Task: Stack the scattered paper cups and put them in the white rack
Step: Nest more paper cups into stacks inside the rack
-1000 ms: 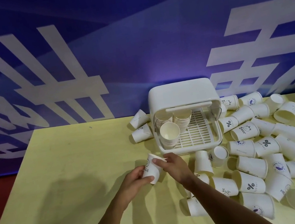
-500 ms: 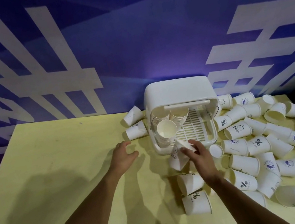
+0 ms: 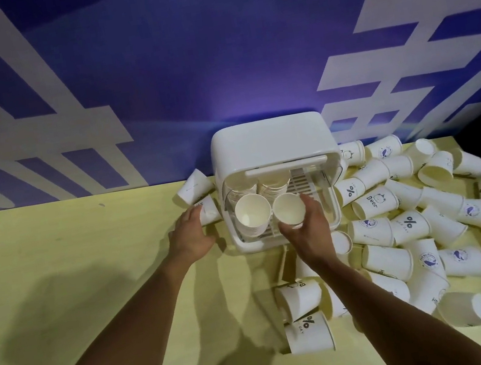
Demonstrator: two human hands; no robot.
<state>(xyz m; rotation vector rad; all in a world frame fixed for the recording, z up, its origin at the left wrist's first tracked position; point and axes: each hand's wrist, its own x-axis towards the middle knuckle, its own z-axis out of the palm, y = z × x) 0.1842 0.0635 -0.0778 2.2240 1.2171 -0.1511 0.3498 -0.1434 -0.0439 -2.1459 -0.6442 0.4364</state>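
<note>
Head view: one cup held at the rack's front

The yellow table [image 3: 57,279] carries the white rack [image 3: 267,142] at the middle of its far edge, lid raised. Loose paper cups [image 3: 433,228] lie heaped from the rack to the table's right edge, with a few toward the near edge. Stacked cups [image 3: 253,215] fill the rack's left side. The right hand [image 3: 309,231] wraps its fingers round the held cup [image 3: 289,209], mouth up, just beside the front stack. The left hand [image 3: 192,236] is relaxed, fingertips touching a lying cup [image 3: 208,209] left of the rack.
</note>
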